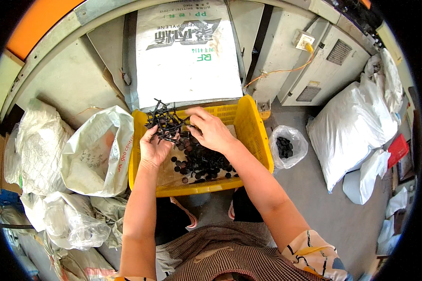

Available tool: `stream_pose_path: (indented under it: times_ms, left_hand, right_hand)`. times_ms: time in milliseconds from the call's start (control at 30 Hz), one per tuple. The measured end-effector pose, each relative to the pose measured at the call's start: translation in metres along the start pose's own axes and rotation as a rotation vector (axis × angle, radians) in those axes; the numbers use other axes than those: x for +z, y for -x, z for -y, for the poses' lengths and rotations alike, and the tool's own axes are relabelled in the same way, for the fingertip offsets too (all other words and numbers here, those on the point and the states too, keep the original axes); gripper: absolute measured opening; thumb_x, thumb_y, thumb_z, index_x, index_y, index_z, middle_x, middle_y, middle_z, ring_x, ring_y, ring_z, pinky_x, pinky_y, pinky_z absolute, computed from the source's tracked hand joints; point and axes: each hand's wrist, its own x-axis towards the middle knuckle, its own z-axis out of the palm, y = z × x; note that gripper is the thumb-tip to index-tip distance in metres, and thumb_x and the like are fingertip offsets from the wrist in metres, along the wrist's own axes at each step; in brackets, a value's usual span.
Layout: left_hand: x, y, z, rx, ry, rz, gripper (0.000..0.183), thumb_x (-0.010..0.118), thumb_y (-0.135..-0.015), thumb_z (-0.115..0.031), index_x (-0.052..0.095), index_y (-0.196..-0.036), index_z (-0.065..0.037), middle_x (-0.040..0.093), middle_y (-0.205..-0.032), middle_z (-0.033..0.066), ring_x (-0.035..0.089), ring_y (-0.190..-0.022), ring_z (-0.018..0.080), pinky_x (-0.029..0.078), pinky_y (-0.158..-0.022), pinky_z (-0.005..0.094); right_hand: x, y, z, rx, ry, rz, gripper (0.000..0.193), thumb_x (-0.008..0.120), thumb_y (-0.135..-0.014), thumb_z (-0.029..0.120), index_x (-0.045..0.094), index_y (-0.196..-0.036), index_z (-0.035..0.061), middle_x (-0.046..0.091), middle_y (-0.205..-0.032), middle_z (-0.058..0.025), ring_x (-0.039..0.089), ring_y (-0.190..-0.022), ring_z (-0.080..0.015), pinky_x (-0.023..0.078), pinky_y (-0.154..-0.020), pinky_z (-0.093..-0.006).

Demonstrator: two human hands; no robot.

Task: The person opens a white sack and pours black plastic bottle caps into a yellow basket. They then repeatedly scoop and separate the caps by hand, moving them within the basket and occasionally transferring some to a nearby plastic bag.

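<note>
My left hand [155, 149] is closed around a tangled bunch of thin, branching black plastic sprues [166, 122], held up over the left part of a yellow plastic crate [262, 145]. At the bunch's right edge, my right hand [212, 131] has its fingers bent in a pinch on the sprues; the fingertips are slightly blurred. Below both hands, small round black plastic parts [206, 166] lie heaped in the crate, some loose and apart on its pale lining. My right hand and forearm cover part of the heap.
A clear bag of black parts [286, 147] stands on the floor right of the crate. An open white sack [96, 154] touches its left side. Large white sacks [347, 131] lean at the right. Behind the crate, a printed white sack [185, 75] covers a sloping surface.
</note>
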Motion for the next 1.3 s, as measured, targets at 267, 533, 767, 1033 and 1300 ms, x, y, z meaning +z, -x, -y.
stream_pose_path:
  times_ms: [267,533,767,1033,1300]
  left_hand:
    - [-0.012,0.0,-0.015,0.03,0.069,0.021,0.036,0.057,-0.078,-0.015,0.051,-0.107,0.004,0.058,-0.105,0.0172,0.055,-0.097,0.0338,0.046,-0.085,0.0473]
    - [-0.006,0.004,-0.007,-0.162,-0.089,0.001,0.023,0.056,-0.077,-0.018,0.058,-0.091,0.001,0.061,-0.077,0.0115,0.059,-0.072,0.0251,0.05,-0.079,0.0564]
    - [0.014,0.012,-0.005,-0.286,-0.131,0.12,0.048,0.041,-0.088,-0.031,0.047,-0.122,0.002,0.05,-0.123,0.022,0.048,-0.113,0.0423,0.036,-0.089,0.071]
    - [0.003,0.007,-0.007,-0.289,-0.084,0.121,0.047,0.045,-0.085,-0.033,0.051,-0.12,-0.002,0.052,-0.121,0.0163,0.048,-0.113,0.0328,0.041,-0.085,0.0601]
    - [-0.008,0.006,-0.017,-0.159,-0.127,0.024,0.04,0.053,-0.078,-0.031,0.053,-0.107,-0.004,0.054,-0.108,0.0142,0.051,-0.1,0.0275,0.044,-0.072,0.046]
  right_hand:
    - [0.008,0.0,-0.025,0.698,-0.621,0.142,0.027,0.061,-0.083,0.019,0.053,-0.098,-0.0018,0.063,-0.087,-0.0148,0.064,-0.089,-0.0262,0.052,-0.073,-0.0368]
    - [0.018,-0.007,0.002,0.73,-1.081,0.097,0.072,0.059,-0.084,0.049,0.031,-0.138,0.0113,0.034,-0.136,-0.0213,0.037,-0.126,-0.0325,0.045,-0.093,-0.0469]
    - [0.034,-0.002,-0.026,0.786,-1.517,-0.137,0.031,0.056,-0.086,0.01,0.051,-0.113,-0.0042,0.059,-0.098,-0.0129,0.059,-0.087,-0.0226,0.055,-0.061,-0.0388]
    - [0.038,-0.002,-0.028,0.766,-1.547,-0.084,0.021,0.047,-0.087,0.002,0.051,-0.107,-0.0022,0.056,-0.096,-0.0109,0.057,-0.085,-0.0207,0.054,-0.065,-0.0427]
    - [0.034,-0.01,0.001,0.706,-1.538,-0.046,0.023,0.047,-0.092,0.013,0.052,-0.111,0.0015,0.053,-0.103,-0.0094,0.054,-0.091,-0.0229,0.052,-0.08,-0.046]
